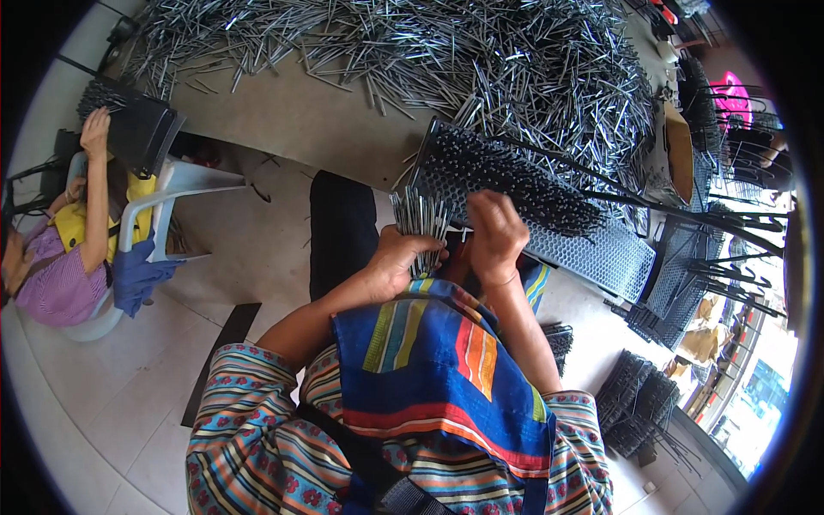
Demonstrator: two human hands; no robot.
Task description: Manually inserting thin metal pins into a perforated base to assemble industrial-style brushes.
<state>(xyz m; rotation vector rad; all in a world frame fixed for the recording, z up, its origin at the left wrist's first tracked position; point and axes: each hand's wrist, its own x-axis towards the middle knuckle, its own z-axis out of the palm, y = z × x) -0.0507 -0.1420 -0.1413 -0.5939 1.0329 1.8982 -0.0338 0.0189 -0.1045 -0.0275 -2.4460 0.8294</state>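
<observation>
Left hand (399, 262) clamped on a bundle of metal rods (421, 225); right hand (498, 230) curled beside a perforated board (601, 251).
Hands apart; can't tell if right fingers pinch anything. Bundle sits over the lap, rods roughly upright, tips fanned above the grip, probably so single ones can be picked off. Board lies at the near edge of the tabletop (266, 107), right of the bundle, likely for short reach; dark pieces (515, 184) crowd its upper part, honeycomb holes show below. Loose rod pile (532, 77) spreads behind, seemingly kept back as stock.
</observation>
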